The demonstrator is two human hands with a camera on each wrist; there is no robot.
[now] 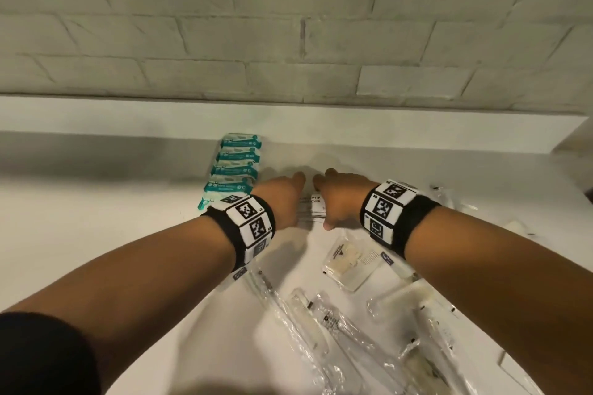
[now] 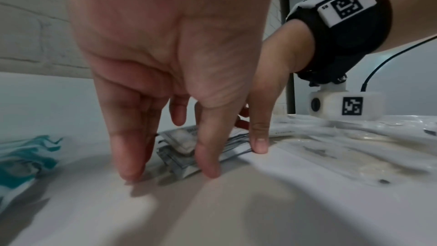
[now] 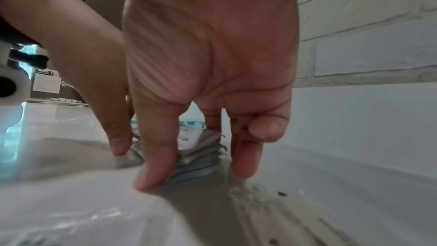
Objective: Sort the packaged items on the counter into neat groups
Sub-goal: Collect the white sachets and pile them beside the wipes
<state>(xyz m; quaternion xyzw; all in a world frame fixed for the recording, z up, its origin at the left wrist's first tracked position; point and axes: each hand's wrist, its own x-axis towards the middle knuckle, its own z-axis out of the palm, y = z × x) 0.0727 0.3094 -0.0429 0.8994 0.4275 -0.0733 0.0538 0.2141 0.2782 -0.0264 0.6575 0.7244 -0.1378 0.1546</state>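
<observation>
A small stack of white sachets [image 1: 310,207] lies on the white counter [image 1: 128,202] near the back ledge. My left hand [image 1: 288,196] stands at its left side and my right hand [image 1: 330,199] at its right. The left wrist view shows my left hand [image 2: 167,171] with straight fingers pointing down, thumb and fingertips against the stack's [image 2: 179,147] edges. In the right wrist view my right hand [image 3: 194,173] brackets the stack [image 3: 198,149] the same way, thumb on the near edge. Left of them, teal packets [image 1: 236,167] lie in a tidy overlapping row.
Loose clear-wrapped items [image 1: 321,324], some long and thin, lie scattered on the near right of the counter. A flat pouch holding a comb [image 1: 349,263] is among them. A low ledge [image 1: 385,125] and a brick wall close off the back.
</observation>
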